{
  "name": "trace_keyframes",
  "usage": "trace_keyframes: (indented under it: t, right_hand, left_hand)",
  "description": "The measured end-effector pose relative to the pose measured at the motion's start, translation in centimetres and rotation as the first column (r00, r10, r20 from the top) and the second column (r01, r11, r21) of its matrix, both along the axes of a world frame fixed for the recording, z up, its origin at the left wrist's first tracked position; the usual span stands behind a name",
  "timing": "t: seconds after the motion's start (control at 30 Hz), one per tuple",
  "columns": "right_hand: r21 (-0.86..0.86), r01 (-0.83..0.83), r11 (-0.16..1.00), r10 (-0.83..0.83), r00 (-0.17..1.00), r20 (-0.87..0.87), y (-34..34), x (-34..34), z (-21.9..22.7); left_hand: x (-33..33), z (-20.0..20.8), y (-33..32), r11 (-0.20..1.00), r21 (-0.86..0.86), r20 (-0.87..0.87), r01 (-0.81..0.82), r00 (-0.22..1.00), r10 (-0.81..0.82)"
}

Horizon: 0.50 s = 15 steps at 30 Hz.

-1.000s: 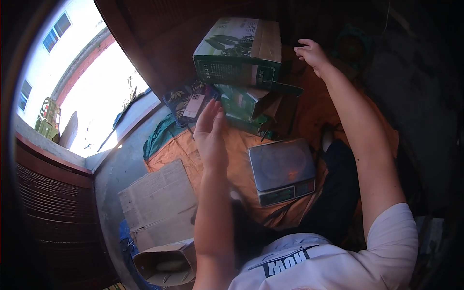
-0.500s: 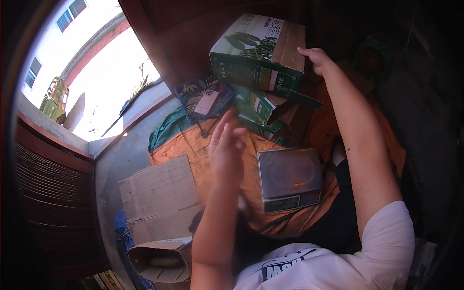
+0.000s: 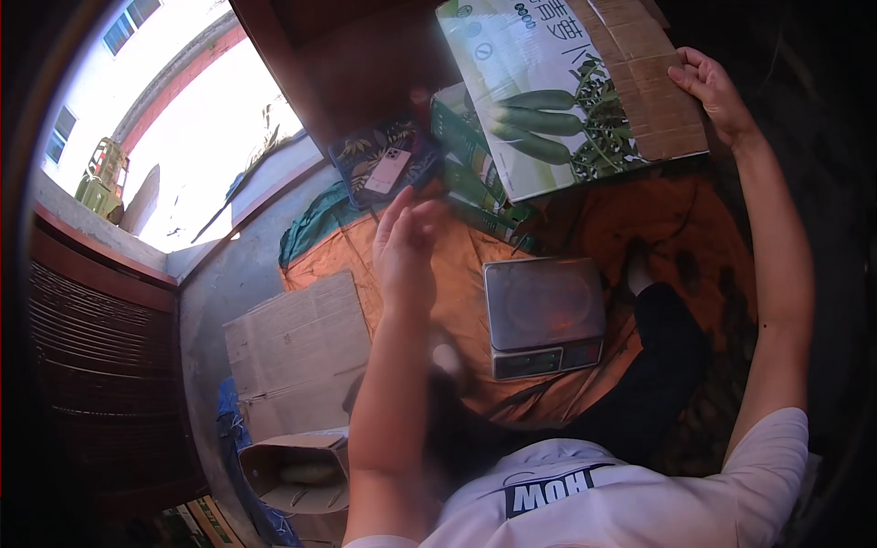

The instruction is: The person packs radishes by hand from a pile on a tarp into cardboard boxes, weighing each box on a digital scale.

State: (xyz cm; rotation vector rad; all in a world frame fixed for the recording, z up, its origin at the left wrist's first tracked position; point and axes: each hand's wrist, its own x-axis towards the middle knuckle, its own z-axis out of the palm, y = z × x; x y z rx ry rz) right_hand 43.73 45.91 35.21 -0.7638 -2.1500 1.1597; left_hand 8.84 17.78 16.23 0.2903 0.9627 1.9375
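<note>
My right hand (image 3: 717, 91) grips the right edge of a cardboard carton (image 3: 525, 91), thumb on its bare brown flap. The carton is tilted up, and its white and green face with pictures of long green vegetables is turned toward me. My left hand (image 3: 406, 239) is raised over an orange sheet, fingers stretched out and slightly blurred, holding nothing. A second green carton (image 3: 466, 146) stands behind and partly beneath the held one. A flat-topped digital scale (image 3: 545, 306) rests on the orange sheet (image 3: 457, 274) in front of me.
A pink phone (image 3: 388, 171) lies on a leaf-patterned dark blue surface (image 3: 352, 157) at the back. To the left are a flattened cardboard piece (image 3: 297, 352) and an open carton (image 3: 260, 466) with something greenish inside. A slatted dark red door (image 3: 105, 365) stands further left, near the bright doorway.
My right hand has swung to the right with the carton, which has come closer and turned to show its broad printed face. My left hand has shifted slightly left.
</note>
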Motion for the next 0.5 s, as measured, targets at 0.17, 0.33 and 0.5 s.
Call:
trace_keyframes:
  t: [0.17,0.33,0.5]
  right_hand:
    - [0.255,0.106,0.961,-0.116,0.993,0.024,-8.6,4.7,2.7]
    - [0.167,-0.045,0.985,-0.021,0.93,0.368,-13.3,5.8,2.0]
    - [0.248,-0.294,0.923,0.163,0.883,0.441,-16.2,6.2,-7.9]
  left_hand:
    - [-1.1,-0.2,-0.3,0.972,-0.115,-0.282,-0.206,0.945,0.167]
    - [-7.2,-5.2,-0.9,0.997,0.004,0.025,-0.071,0.997,0.07]
    - [-5.0,-5.1,-1.2,0.983,-0.162,-0.147,-0.091,0.987,0.067]
